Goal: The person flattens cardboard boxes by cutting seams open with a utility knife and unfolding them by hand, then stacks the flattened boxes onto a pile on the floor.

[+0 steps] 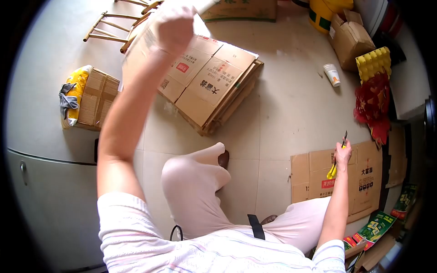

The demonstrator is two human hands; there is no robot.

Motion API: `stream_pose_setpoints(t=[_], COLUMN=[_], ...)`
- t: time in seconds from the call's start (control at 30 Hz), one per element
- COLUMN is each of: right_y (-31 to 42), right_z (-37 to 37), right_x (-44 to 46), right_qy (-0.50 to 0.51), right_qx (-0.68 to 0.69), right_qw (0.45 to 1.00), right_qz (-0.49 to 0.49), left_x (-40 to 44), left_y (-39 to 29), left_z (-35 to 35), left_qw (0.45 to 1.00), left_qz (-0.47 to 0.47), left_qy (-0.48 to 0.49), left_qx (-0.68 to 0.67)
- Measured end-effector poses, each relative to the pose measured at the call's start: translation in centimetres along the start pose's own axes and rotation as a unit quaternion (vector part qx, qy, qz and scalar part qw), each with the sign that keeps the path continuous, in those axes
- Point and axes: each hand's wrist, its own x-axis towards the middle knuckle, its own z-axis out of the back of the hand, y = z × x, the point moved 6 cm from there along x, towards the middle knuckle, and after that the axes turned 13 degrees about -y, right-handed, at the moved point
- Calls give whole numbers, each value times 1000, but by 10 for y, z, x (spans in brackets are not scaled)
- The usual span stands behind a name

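Raised high at the top of the head view, my left hand [175,27] is closed and blurred, and what its fingers hold is too smeared to name. Below and behind it lies a stack of flattened cardboard boxes [214,82] on the floor. At the right, my right hand [343,154] is closed around yellow-handled scissors [332,171], whose dark tip points up and away. Under that hand a flattened cardboard sheet [305,170] lies on the floor.
A wooden rack [107,27] stands at upper left, near a taped box [98,98] with a yellow package. A paper cup [332,75], an open carton [349,40], yellow egg trays [374,63] and a red bag [373,102] are at upper right. A grey cabinet [50,195] is at left.
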Motion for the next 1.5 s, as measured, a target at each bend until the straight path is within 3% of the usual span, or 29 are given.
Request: stream_pose_setpoints(t=[0.03, 0.07, 0.1, 0.13, 0.2, 0.27, 0.33, 0.4, 0.6, 0.8, 1.3, 1.43, 1.5], right_y=[5, 11, 17, 18, 10, 9, 12, 17, 26, 29, 25, 16, 15], right_z=[1, 3, 5, 6, 10, 16, 22, 20, 9, 16, 10, 4, 11], right_x=[-4, -9, -13, -14, -11, -13, -18, -22, -24, -25, -21, -20, -18], right_qy=[19, 30, 39, 46, 56, 58, 69, 77, 78, 83, 95, 105, 98], right_qx=[17, 23, 26, 28, 19, -8, -18, -22, -35, -25, -18, 18, 32], right_qw=[999, 999, 999, 998, 998, 997, 996, 995, 996, 995, 995, 994, 995], right_qz=[-20, -23, -25, -25, -28, -39, -50, -57, -40, -40, -37, -12, -15], left_x=[-20, -49, -77, -108, -180, -200, -211, -199, -183, -191, -198, -211, -222], left_y=[-31, -59, -90, -115, -167, -203, -214, -213, -218, -228, -204, -211, -222], left_z=[-16, -50, -63, -85, -126, -125, -136, -134, -140, -135, -131, -140, -152], left_qw=[998, 982, 986, 950, 943, 908, 925, 915, 943, 862, 792, 800, 796], left_qz=[-4, 34, -47, 12, 32, 66, 95, 115, 108, 122, 196, 179, 115], left_qy=[21, 185, 161, 299, 294, 384, 317, 346, 268, 420, 503, 491, 512], left_qx=[66, -22, -13, -84, -154, -151, -185, -170, -165, -258, -284, -295, -302])
